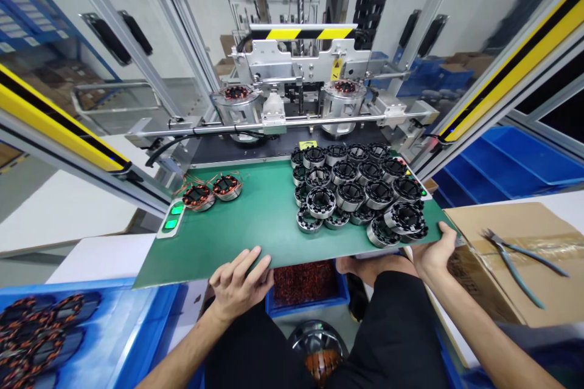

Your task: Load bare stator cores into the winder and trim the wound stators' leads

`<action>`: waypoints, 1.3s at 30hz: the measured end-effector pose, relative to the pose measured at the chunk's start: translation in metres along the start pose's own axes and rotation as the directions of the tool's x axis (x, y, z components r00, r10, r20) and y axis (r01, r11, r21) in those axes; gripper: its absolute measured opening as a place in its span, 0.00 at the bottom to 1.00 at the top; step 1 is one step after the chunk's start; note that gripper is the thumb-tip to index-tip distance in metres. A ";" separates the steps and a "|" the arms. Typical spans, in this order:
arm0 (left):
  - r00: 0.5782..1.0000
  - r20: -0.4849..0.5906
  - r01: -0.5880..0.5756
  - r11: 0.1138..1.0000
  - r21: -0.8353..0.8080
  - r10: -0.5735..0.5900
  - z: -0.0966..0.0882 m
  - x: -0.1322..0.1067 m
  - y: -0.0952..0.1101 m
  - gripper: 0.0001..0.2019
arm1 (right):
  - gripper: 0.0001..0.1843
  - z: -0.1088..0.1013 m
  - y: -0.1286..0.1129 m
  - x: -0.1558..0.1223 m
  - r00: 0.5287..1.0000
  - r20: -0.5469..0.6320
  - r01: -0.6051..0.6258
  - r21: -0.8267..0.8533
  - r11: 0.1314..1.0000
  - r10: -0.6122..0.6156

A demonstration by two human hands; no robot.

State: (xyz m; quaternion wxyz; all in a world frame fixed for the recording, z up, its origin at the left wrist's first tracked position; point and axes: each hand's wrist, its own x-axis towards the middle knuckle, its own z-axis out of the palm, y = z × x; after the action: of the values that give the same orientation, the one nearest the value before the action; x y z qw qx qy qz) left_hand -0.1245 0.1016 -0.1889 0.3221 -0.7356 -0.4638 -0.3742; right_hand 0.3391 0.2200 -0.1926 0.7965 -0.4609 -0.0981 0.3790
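A green work surface (255,228) lies across the front of the machine. My left hand (241,282) rests at its front edge, fingers stretched out over the rim and nothing held. At the front right corner, my right hand (433,252) grips the green surface, its thumb on top and its other fingers mostly hidden below. Bare stator cores (350,194), silver rings with black insulation, stand in stacked rows close to my right hand. Two copper-wound stators (227,187) sit at the far left of the surface, their wire ends sticking up.
Behind, the winding machine (310,64) carries two fixtures with wound stators (344,88). Yellow-black side posts (59,118) flank me. A blue tray (132,322) of wound stators stands left; cutting pliers (515,255) lie on cardboard right. Under the edge is a bin of copper-coloured scraps (303,285).
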 end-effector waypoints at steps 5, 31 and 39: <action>1.000 0.000 -0.004 1.000 -0.007 0.004 -0.001 0.001 0.000 0.16 | 0.18 -0.003 0.002 0.003 1.000 0.011 0.009 0.000 1.000 -0.009; 1.000 0.009 0.018 1.000 -0.007 -0.018 0.002 -0.011 -0.002 0.42 | 0.17 0.004 -0.001 -0.004 1.000 -0.006 0.018 -0.019 1.000 -0.019; 1.000 0.014 0.011 1.000 0.002 -0.011 0.001 -0.008 -0.001 0.34 | 0.16 0.007 -0.003 -0.006 1.000 -0.024 0.008 -0.030 1.000 -0.009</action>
State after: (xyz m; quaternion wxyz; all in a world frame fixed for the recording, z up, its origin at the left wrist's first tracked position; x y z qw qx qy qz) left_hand -0.1274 0.0992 -0.1964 0.3174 -0.7354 -0.4705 -0.3704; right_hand 0.3329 0.2201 -0.1854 0.7923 -0.4768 -0.0962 0.3684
